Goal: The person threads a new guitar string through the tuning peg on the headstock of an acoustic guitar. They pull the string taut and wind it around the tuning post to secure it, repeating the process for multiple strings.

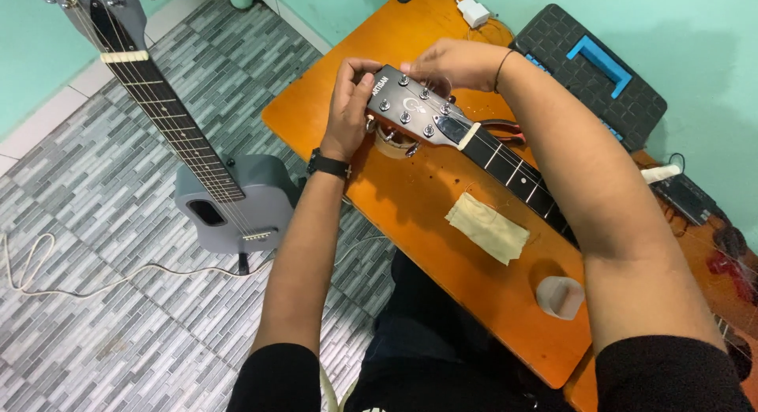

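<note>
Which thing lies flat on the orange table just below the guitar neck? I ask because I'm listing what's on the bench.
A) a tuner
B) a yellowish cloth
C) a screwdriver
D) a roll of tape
B: a yellowish cloth lies flat on the orange table just below the guitar neck.

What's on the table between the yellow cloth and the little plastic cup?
Nothing: in the head view, only bare orange table lies between the cloth and the cup.

Bright, even indoor light; soft shadows on the orange table [442, 246] (slight wide-angle edge distortion).
</note>
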